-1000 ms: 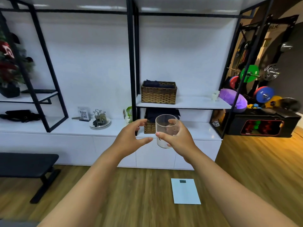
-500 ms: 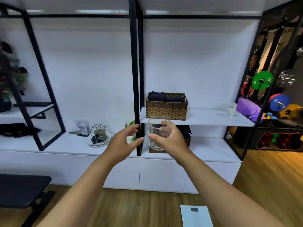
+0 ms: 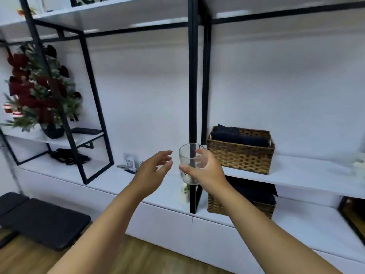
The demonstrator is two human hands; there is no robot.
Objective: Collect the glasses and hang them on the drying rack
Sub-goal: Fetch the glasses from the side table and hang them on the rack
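Observation:
A clear drinking glass (image 3: pixel 189 159) is held upright in mid-air by my right hand (image 3: pixel 205 171), whose fingers wrap its right side and thumb presses the front. My left hand (image 3: pixel 153 171) floats just left of the glass with fingers spread and holds nothing. The drying rack on its plate stood on the white counter (image 3: pixel 106 180) in the earlier frames; my left hand now covers that spot, with only a bit of wire showing at the hand's upper left edge.
A black metal post (image 3: pixel 193 80) rises right behind the glass. Wicker baskets sit on the shelf (image 3: pixel 241 153) and below it (image 3: pixel 237 206). A small QR sign (image 3: pixel 129 164), a white bottle (image 3: pixel 184 192), a Christmas plant (image 3: pixel 39 91) and a black bench (image 3: pixel 43 222) are at left.
I have come closer to the shelving and the view has swung left and up. Both hands kept their pose with the glass; the rack has slipped behind my left hand.

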